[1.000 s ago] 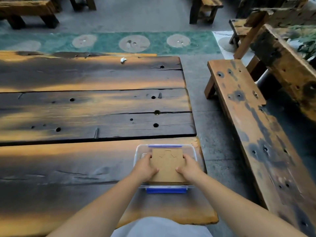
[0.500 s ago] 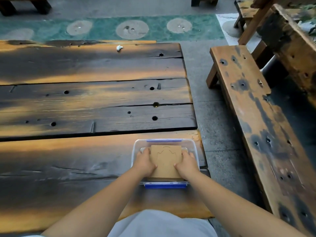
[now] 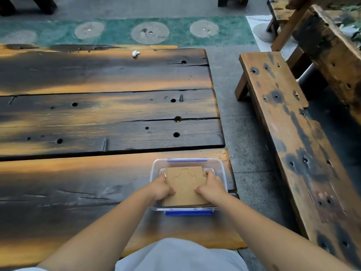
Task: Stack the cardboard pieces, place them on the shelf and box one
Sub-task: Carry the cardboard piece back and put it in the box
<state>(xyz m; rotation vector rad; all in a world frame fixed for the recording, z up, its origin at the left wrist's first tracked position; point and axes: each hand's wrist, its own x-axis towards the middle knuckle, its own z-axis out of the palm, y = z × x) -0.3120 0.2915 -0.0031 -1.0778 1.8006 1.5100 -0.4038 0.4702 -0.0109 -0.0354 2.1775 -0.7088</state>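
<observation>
A brown cardboard piece with cut outlines on its face lies inside a clear plastic box that has blue clips at its near and far ends. The box stands on the wooden table near its right front corner. My left hand grips the left edge of the cardboard, fingers curled over it. On the opposite edge, my right hand holds it the same way. Whether more pieces lie under the top one is hidden.
A small white scrap lies far back on the table. A long wooden bench runs along the right, across a strip of stone floor. Behind it stands more dark timber furniture.
The camera has tilted down a little. Both hands have stayed on the cardboard's edges, and it has sunk slightly lower into the box.
</observation>
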